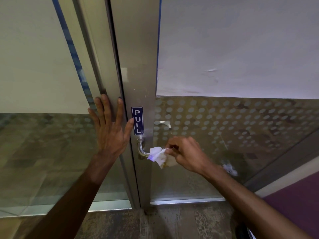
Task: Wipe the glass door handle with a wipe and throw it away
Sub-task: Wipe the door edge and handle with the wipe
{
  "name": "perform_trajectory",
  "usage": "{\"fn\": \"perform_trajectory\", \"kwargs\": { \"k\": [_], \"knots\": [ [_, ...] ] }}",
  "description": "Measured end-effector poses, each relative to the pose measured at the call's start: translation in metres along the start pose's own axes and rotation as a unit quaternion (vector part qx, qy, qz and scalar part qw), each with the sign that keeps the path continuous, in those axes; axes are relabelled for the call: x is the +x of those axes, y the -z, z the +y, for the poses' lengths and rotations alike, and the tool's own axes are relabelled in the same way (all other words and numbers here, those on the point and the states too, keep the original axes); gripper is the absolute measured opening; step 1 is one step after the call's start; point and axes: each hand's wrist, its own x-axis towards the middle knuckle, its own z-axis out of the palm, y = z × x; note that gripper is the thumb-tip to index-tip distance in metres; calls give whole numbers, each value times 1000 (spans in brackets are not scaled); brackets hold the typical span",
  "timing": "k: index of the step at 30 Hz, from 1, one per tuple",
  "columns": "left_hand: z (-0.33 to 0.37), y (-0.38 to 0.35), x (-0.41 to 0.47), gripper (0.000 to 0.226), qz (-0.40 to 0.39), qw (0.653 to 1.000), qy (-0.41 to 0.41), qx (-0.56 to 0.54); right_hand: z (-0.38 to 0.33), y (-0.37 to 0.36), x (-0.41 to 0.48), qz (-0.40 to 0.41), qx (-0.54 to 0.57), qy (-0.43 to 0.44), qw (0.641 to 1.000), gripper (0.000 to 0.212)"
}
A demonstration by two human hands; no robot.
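Note:
A silver lever handle (141,149) sticks out of the metal door frame (138,80) just under a blue PULL sign (137,120). A crumpled white wipe (158,155) is wrapped over the handle's lever part. My right hand (187,153) pinches the wipe from the right, fingers closed on it. My left hand (110,128) lies flat with fingers spread against the frame, left of the handle. The lever's far end is hidden under the wipe.
The glass panel (241,126) on the right has a dotted frosted band; a second handle (163,124) shows through it on the far side. Another glass panel (34,75) stands at the left. Speckled floor (172,223) lies below, with a purple mat (296,204) at lower right.

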Motion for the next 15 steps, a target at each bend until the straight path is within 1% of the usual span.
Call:
{"fn": "perform_trajectory", "kwargs": {
  "k": [2, 4, 7, 9, 12, 13, 15],
  "knots": [
    [-1, -1, 0, 77, 1, 1000, 0, 0, 1, 7, 5, -37, 39, -40, 998, 14],
    [-2, -2, -1, 78, 2, 1000, 1, 4, 0, 6, 14, -58, 50, -67, 995, 22],
    [-3, -3, -1, 78, 6, 1000, 0, 6, 0, -5, 25, -34, 90, -131, 987, 19],
    [-4, -3, 0, 76, 8, 1000, 1, 8, -1, -14, 27, -13, 77, -149, 986, 20],
    [-4, -4, 0, 74, 9, 1000, 0, 8, -2, -19, 20, 2, 30, -112, 993, 20],
    [-4, -3, -1, 73, 9, 1000, -1, 8, 0, -20, 17, 0, 4, -76, 997, 20],
    [-3, -2, 0, 73, 7, 1000, -2, 8, 6, -24, 10, -13, -101, 36, 994, 18]
  ]
}}
